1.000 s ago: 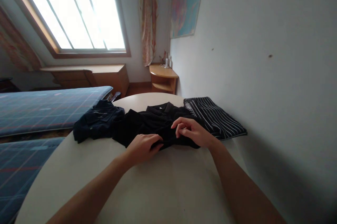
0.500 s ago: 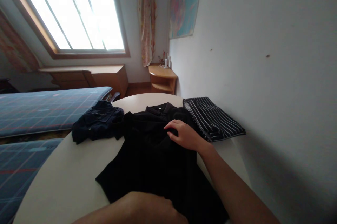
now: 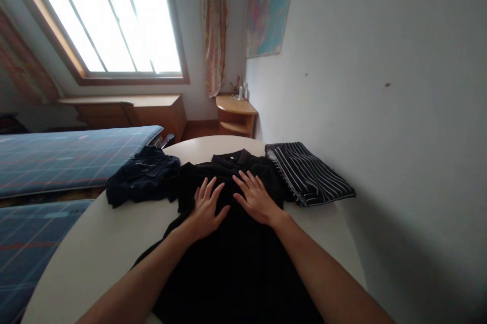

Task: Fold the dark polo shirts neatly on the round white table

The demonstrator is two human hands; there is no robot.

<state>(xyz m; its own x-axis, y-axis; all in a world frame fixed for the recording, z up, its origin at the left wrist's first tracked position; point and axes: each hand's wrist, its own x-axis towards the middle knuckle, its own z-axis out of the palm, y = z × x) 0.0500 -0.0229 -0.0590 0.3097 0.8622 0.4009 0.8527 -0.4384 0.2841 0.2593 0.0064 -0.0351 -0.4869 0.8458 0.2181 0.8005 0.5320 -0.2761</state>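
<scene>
**Black top [image 3: 238,268] laid out, two hands pressed on it**

So the top's lying on the pale round surface [image 3: 110,248], collar [image 3: 229,159] at the far end, body running toward the near edge. Left hand [image 3: 205,215] is palm down on the fabric, fingers fanned wide, gripping nothing. Right hand [image 3: 256,199] is just beside it, same deal. There's a bunched dark blue garment [image 3: 139,179] off to the left and a folded striped cloth [image 3: 310,172] on the right.
</scene>
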